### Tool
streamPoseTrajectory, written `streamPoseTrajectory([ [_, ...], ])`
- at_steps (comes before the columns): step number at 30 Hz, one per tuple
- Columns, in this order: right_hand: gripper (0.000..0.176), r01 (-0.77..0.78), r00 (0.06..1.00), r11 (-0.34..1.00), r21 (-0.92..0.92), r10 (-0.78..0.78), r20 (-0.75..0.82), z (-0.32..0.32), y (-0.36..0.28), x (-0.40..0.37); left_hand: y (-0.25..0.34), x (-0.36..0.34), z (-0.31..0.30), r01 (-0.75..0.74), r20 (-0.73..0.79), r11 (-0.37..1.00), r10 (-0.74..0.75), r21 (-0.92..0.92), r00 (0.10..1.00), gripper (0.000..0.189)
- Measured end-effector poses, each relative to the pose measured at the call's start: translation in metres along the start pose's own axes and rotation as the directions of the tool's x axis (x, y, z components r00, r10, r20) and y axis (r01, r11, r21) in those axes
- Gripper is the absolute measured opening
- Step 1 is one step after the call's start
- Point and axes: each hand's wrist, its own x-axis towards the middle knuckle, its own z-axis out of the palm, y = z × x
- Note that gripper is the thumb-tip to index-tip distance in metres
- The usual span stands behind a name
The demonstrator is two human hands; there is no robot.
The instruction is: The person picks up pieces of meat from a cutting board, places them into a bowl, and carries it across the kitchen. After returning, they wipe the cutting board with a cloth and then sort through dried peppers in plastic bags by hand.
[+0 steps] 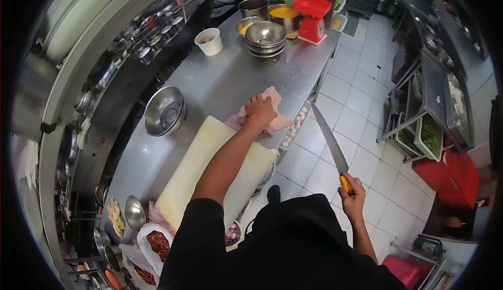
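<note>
Pressing down on a soft pink cloth point(275, 99), the left hand point(259, 109) lay just past the far end of the pale, smooth cutting board point(188, 174) on the steel table point(225, 75); whether it clutched the cloth I cannot tell. The right hand point(352, 195), right of the table, gripped a knife point(330, 138), its long blade pointing far.

The cloth point(276, 123) under my left hand point(260, 108) is plain pale pink, the cutting board point(209, 169) cream. The knife point(330, 144) in my right hand point(353, 198) has an orange-yellow handle and silvery blade. My sleeves point(194, 237) are black, the scale point(313, 17) red, the floor tiles point(361, 112) white.
</note>
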Motion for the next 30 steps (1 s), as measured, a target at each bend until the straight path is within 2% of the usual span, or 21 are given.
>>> streamPoseTrajectory([
  [1,0.047,-0.025,1.000,1.000,0.019,0.025,-0.009,0.003,-0.002,0.002,-0.008,0.007,0.011,0.002,0.049,0.999,-0.004,0.040,0.999,0.039],
  [3,0.048,-0.016,1.000,1.000,0.015,0.016,-0.014,0.006,0.000,0.012,-0.032,0.032,0.047,-0.061,0.034,0.997,0.062,-0.048,0.997,0.033],
  [5,0.047,0.030,0.999,0.999,0.017,-0.030,-0.014,0.007,-0.003,0.029,-0.040,0.041,0.042,-0.081,0.004,0.984,0.082,-0.159,0.997,0.025],
  [7,0.047,0.069,0.998,0.997,0.024,-0.069,0.001,0.005,-0.007,0.045,-0.029,0.029,-0.003,-0.063,-0.019,0.953,0.060,-0.297,0.998,0.017],
  [9,0.048,0.124,0.991,0.991,0.052,-0.126,0.038,0.008,-0.014,0.073,-0.034,0.019,-0.029,0.026,-0.191,0.873,-0.136,-0.488,0.972,0.017],
  [10,0.048,0.134,0.988,0.987,0.093,-0.140,0.064,0.012,-0.018,0.087,-0.036,0.012,-0.044,0.054,-0.268,0.814,-0.252,-0.578,0.930,0.018],
  [12,0.049,0.154,0.975,0.972,0.177,-0.179,0.134,0.020,-0.027,0.114,-0.018,-0.023,-0.093,0.110,-0.087,0.350,-0.502,-0.930,0.860,0.021],
  [13,0.050,0.218,0.956,0.962,0.166,-0.245,0.165,0.025,-0.032,0.127,-0.007,-0.044,-0.112,0.086,0.032,0.066,-0.581,-0.994,0.813,0.023],
  [16,0.052,0.366,0.882,0.914,0.174,-0.401,0.248,0.049,-0.050,0.152,0.024,-0.105,-0.127,-0.168,0.035,-0.296,-0.575,-0.940,0.817,0.034],
  [19,0.051,0.478,0.783,0.850,0.222,-0.526,0.331,0.075,-0.081,0.144,0.078,-0.152,-0.121,-0.237,0.067,-0.355,-0.667,-0.905,0.742,0.033],
  [22,0.049,0.610,0.610,0.746,0.267,-0.657,0.444,0.102,-0.095,0.111,0.110,-0.179,-0.095,-0.323,0.075,-0.331,-0.791,-0.887,0.607,0.024],
  [25,0.048,0.681,0.391,0.670,0.295,-0.674,0.627,0.103,-0.095,0.065,0.100,-0.218,-0.059,-0.242,-0.071,-0.018,-0.932,-0.970,0.355,0.023],
  [28,0.053,0.678,0.249,0.639,0.364,-0.665,0.704,0.086,-0.094,0.043,0.089,-0.259,-0.054,-0.293,-0.016,-0.028,-0.989,-0.956,0.148,0.025],
  [30,0.050,0.650,0.223,0.649,0.396,-0.660,0.717,0.070,-0.087,0.042,0.066,-0.285,-0.053,-0.284,-0.066,0.052,-0.997,-0.958,0.040,0.026],
])
